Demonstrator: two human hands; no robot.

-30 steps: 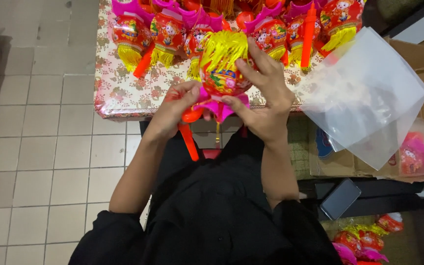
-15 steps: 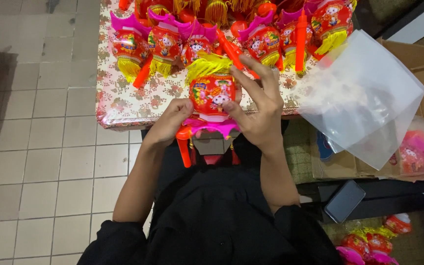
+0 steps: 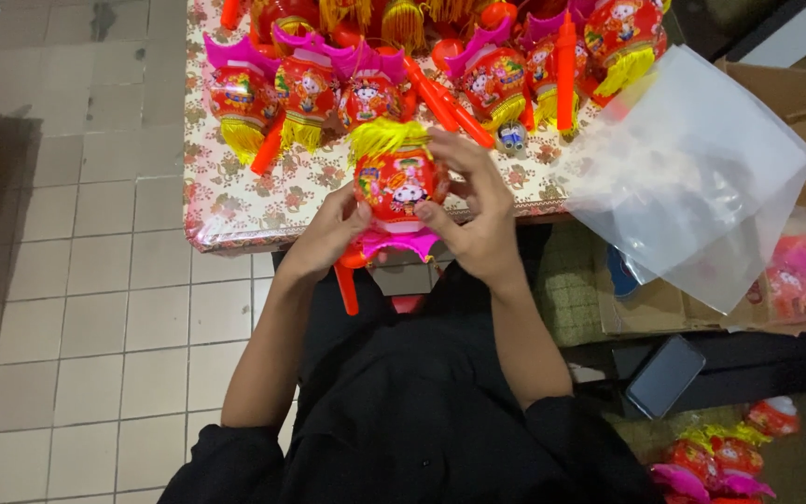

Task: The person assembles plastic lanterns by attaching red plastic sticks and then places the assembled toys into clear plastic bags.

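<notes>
Compared with half a second ago, the toy lantern [image 3: 401,187] sits more upright between the hands, its yellow fringe now pointing toward the worktop [image 3: 235,210] and its pink base flange toward the lap. It is held in the air just off the near edge of the worktop. The left hand [image 3: 333,233] cups the lantern's lower left side, fingers closed on it; the right hand [image 3: 478,215] wraps the right side, thumb on the front and fingers curled over the top. The lantern looks like thin moulded plastic: light, hollow, smooth and a little slippery, likely to dent or crack under a squeeze. The round body's sides seem the safest hold, not the soft fringe. An orange stick [image 3: 347,289] hangs below it.
</notes>
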